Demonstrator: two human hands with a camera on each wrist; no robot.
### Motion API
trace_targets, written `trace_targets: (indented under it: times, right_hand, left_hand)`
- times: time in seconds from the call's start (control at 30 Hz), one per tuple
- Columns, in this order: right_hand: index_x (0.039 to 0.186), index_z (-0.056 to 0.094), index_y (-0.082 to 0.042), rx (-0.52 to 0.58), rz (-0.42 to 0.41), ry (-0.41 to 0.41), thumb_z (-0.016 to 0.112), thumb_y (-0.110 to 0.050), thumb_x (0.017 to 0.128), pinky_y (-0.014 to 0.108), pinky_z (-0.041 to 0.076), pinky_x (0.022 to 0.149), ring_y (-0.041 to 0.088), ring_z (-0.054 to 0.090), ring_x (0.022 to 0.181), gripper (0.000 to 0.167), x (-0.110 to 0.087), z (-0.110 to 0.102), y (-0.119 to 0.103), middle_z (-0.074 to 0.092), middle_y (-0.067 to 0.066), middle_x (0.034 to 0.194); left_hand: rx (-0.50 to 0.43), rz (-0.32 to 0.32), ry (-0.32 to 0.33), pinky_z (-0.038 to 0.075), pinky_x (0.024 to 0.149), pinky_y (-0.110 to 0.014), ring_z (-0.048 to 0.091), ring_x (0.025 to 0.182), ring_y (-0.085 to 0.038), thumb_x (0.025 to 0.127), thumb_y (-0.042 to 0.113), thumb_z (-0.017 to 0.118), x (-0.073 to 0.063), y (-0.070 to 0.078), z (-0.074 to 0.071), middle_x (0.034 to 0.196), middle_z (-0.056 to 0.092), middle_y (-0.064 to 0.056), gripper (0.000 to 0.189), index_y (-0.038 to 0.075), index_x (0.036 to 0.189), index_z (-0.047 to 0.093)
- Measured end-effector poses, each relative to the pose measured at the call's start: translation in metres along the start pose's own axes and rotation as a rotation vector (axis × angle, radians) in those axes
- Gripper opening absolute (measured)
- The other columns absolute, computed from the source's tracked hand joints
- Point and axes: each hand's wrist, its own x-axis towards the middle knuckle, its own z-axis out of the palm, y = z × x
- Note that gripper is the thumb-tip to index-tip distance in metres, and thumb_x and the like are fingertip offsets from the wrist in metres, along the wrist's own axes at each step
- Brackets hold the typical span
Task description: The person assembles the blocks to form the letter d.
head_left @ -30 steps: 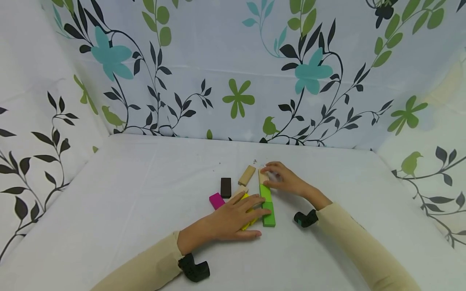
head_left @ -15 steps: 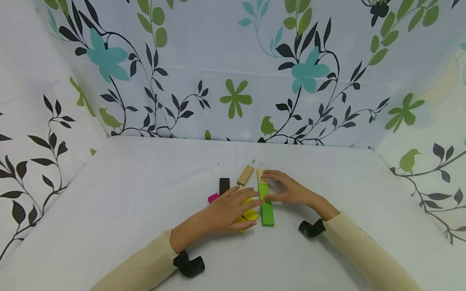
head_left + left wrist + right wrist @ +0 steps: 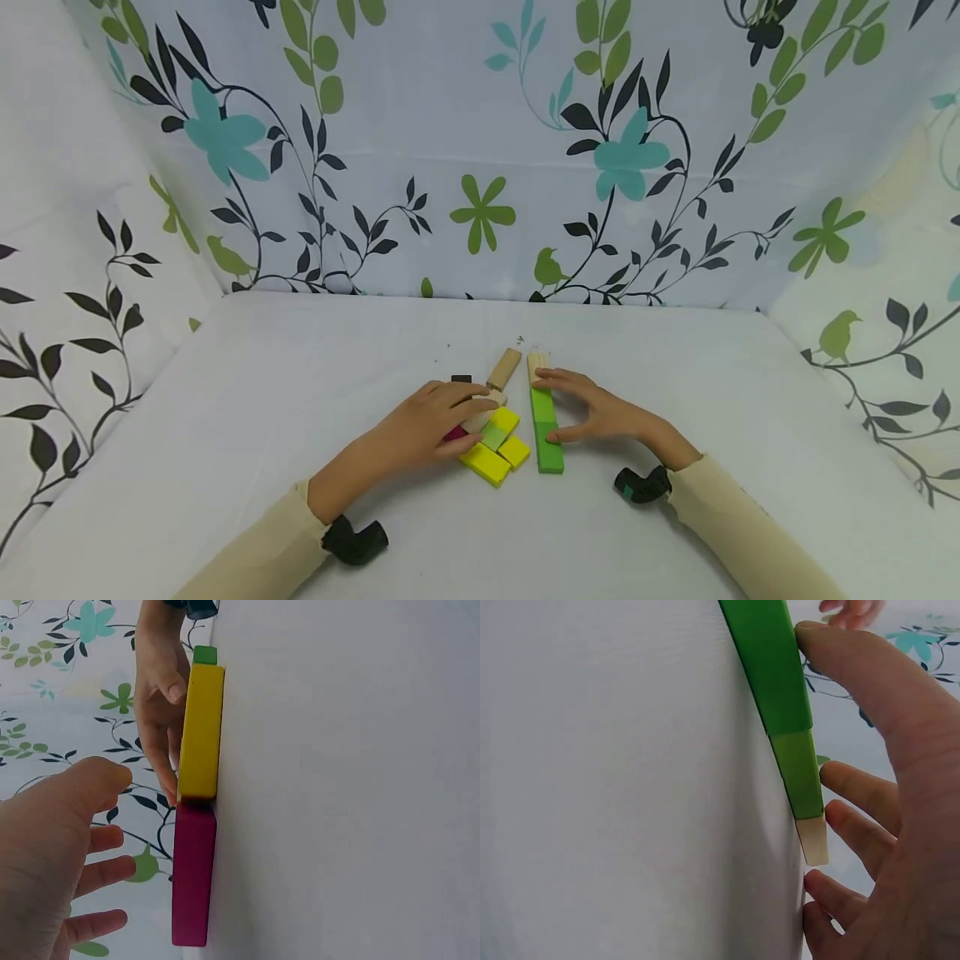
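My left hand (image 3: 412, 425) hovers over the left part of a loose cluster of blocks, its fingers relaxed and apart. Under and beside it lie a magenta block (image 3: 193, 877), yellow blocks (image 3: 485, 463), a pale green block (image 3: 492, 437) and plain wooden ones, partly hidden by the fingers. To the right, a dark green block (image 3: 551, 458), a light green block (image 3: 543, 407) and a wooden block (image 3: 534, 363) form a straight row end to end. My right hand (image 3: 603, 410) is spread along this row, thumb tip at the dark green block and fingertips near the wooden one.
A dark brown block (image 3: 461, 378) shows behind the left hand, and a single wooden block (image 3: 505, 367) lies tilted at the far side. White cloth (image 3: 360, 358) covers the table. A patterned curtain (image 3: 337, 167) rises behind and at both sides.
My left hand has drawn back to the left, uncovering the yellow blocks. My right hand has moved nearer along the row, its thumb now at the dark green block.
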Motion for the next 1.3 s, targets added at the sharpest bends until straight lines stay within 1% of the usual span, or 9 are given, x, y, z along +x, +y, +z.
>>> trace_targets:
  times: [0.13, 0.3, 0.47, 0.57, 0.63, 0.77, 0.93, 1.1, 1.3]
  right_hand:
    - [0.146, 0.045, -0.013, 0.012, 0.013, -0.006, 0.079, -0.028, 0.081, 0.066, 0.014, 0.112, 0.038, 0.014, 0.147, 0.075, -0.001, 0.003, 0.003, 0.028, 0.01, 0.158]
    - [0.147, 0.044, -0.015, 0.03, 0.012, 0.002, 0.078, -0.028, 0.082, 0.067, 0.013, 0.111, 0.038, 0.013, 0.147, 0.074, -0.003, 0.003, 0.005, 0.026, 0.009, 0.159]
    - [0.147, 0.044, -0.018, 0.045, 0.032, 0.01, 0.079, -0.03, 0.082, 0.065, 0.011, 0.113, 0.034, 0.011, 0.148, 0.075, -0.006, 0.004, 0.006, 0.025, 0.004, 0.16]
    - [0.147, 0.044, -0.019, 0.041, 0.029, 0.008, 0.079, -0.03, 0.081, 0.063, 0.011, 0.114, 0.032, 0.011, 0.149, 0.076, -0.005, 0.005, 0.007, 0.025, 0.002, 0.16]
    - [0.147, 0.044, -0.018, 0.034, 0.023, 0.007, 0.079, -0.03, 0.082, 0.063, 0.012, 0.114, 0.032, 0.011, 0.149, 0.076, -0.005, 0.005, 0.007, 0.025, 0.003, 0.16]
    - [0.148, 0.044, -0.018, 0.036, 0.027, 0.016, 0.079, -0.029, 0.082, 0.063, 0.012, 0.114, 0.032, 0.011, 0.149, 0.075, -0.005, 0.004, 0.009, 0.025, 0.003, 0.16]
    - [0.147, 0.044, -0.019, 0.051, 0.029, 0.025, 0.079, -0.028, 0.082, 0.062, 0.011, 0.114, 0.031, 0.011, 0.149, 0.075, -0.005, 0.002, 0.008, 0.024, 0.002, 0.16]
    - [0.147, 0.043, -0.019, 0.064, 0.04, 0.019, 0.078, -0.028, 0.082, 0.063, 0.011, 0.114, 0.031, 0.011, 0.149, 0.074, -0.004, 0.003, 0.008, 0.023, 0.002, 0.161]
    - [0.147, 0.043, -0.019, 0.07, 0.061, 0.01, 0.079, -0.03, 0.082, 0.063, 0.011, 0.114, 0.031, 0.01, 0.149, 0.075, -0.005, 0.003, 0.006, 0.023, 0.001, 0.161]
  left_hand:
    - [0.019, -0.037, -0.023, 0.046, 0.1, -0.039, 0.056, 0.116, -0.02, 0.091, 0.032, 0.067, -0.011, -0.006, -0.007, 0.125, 0.061, -0.003, 0.039, 0.017, 0.126, 0.063]
    - [0.017, 0.004, 0.0, 0.047, 0.094, -0.038, 0.058, 0.108, -0.02, 0.087, 0.028, 0.071, -0.021, -0.012, -0.01, 0.116, 0.063, -0.003, 0.032, 0.016, 0.117, 0.067]
    - [0.007, 0.031, 0.011, 0.047, 0.092, -0.038, 0.059, 0.108, -0.02, 0.086, 0.023, 0.071, -0.028, -0.016, -0.006, 0.116, 0.064, -0.003, 0.028, 0.016, 0.112, 0.068]
    - [0.002, 0.005, -0.019, 0.047, 0.092, -0.039, 0.058, 0.112, -0.02, 0.085, 0.022, 0.069, -0.032, -0.017, -0.006, 0.12, 0.063, -0.003, 0.029, 0.017, 0.114, 0.067]
    - [-0.008, -0.011, -0.042, 0.048, 0.092, -0.039, 0.058, 0.115, -0.021, 0.085, 0.02, 0.069, -0.033, -0.018, -0.008, 0.125, 0.062, -0.004, 0.032, 0.017, 0.116, 0.067]
    - [-0.001, -0.01, -0.063, 0.048, 0.093, -0.039, 0.058, 0.118, -0.021, 0.085, 0.02, 0.07, -0.031, -0.02, -0.008, 0.129, 0.061, -0.004, 0.034, 0.015, 0.118, 0.066]
    - [0.01, 0.017, -0.049, 0.048, 0.092, -0.039, 0.06, 0.114, -0.022, 0.084, 0.019, 0.074, -0.027, -0.021, -0.011, 0.124, 0.064, -0.004, 0.033, 0.012, 0.115, 0.066]
    - [0.018, 0.03, -0.058, 0.049, 0.089, -0.038, 0.061, 0.109, -0.021, 0.084, 0.018, 0.074, -0.027, -0.022, -0.012, 0.12, 0.064, -0.003, 0.032, 0.012, 0.114, 0.067]
    - [-0.004, -0.003, -0.075, 0.051, 0.083, -0.036, 0.061, 0.101, -0.018, 0.083, 0.018, 0.075, -0.03, -0.02, -0.012, 0.112, 0.063, -0.002, 0.031, 0.013, 0.112, 0.067]
